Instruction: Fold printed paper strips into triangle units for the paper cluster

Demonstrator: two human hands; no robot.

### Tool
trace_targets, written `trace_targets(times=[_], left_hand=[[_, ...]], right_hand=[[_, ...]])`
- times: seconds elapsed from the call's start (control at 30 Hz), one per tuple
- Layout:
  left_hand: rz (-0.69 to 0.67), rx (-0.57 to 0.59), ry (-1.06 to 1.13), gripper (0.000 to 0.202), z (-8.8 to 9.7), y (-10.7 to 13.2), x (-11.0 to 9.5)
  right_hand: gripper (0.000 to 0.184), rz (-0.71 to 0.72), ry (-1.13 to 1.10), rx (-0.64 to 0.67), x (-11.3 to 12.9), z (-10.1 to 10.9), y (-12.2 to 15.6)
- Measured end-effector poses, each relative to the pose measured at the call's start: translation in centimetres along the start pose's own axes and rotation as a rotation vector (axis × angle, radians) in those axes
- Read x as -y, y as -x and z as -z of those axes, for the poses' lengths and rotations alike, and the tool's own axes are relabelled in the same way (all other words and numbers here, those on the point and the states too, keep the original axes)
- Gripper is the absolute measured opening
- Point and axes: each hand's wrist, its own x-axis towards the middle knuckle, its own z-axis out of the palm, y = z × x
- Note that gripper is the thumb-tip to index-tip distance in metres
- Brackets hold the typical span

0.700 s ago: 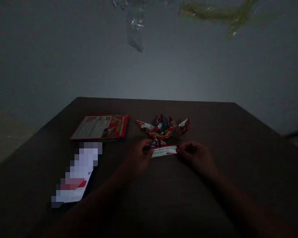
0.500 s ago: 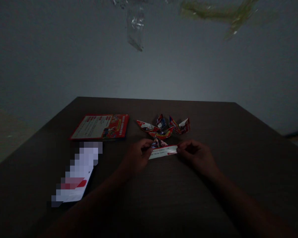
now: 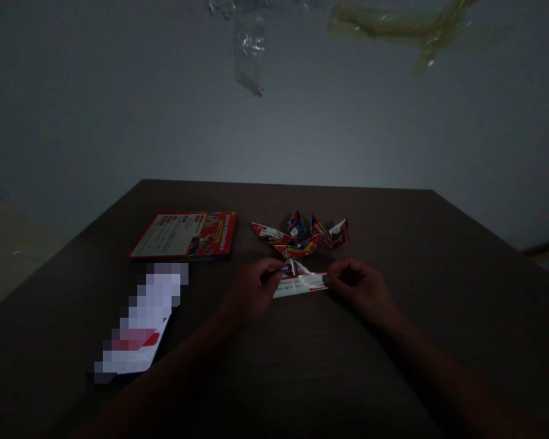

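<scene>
Strip (image 3: 301, 284) of folded printed paper — white with red edging — sits near the middle of the table (image 3: 439, 292), held at both ends just above or on the surface; can't tell which in this light.

Largest to smallest:
- Table: dark wood-grain, fills the lower half of the view, pale wall behind it.
- Blurred sheet (image 3: 141, 320): white with a red band, lying flat at front left, well apart from the hands.
- Flyer (image 3: 185, 234): red and white, flat on the table, left of centre, behind the blurred sheet.
- Left hand (image 3: 249, 289): fingers curled, thumb and fingertips pinching the strip's left end.
- Right hand (image 3: 359, 286): same posture, fingers pressed together, pinching the strip's right end.
- Folded pieces (image 3: 302, 235): small cluster of red, white and blue paper shapes standing up just behind the strip, between the hands and the far table edge.
- Strip: long axis runs left to right, slightly tilted, with a small folded peak rising at its back edge near the left hand.

Scene is dim — print on the paper is unreadable.
</scene>
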Motion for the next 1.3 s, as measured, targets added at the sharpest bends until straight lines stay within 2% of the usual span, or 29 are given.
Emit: trace_targets(times=[0.93,1.3], left_hand=[[0.001,0.024,-0.039,0.025,0.3,0.3,-1.4],[-0.014,0.026,-0.024,0.025,0.1,0.3,-0.9]], right_hand=[[0.019,0.039,0.014,0.063,-0.2,-0.2,0.1],[0.017,0.012,0.04,0.109,-0.1,-0.3,0.3]])
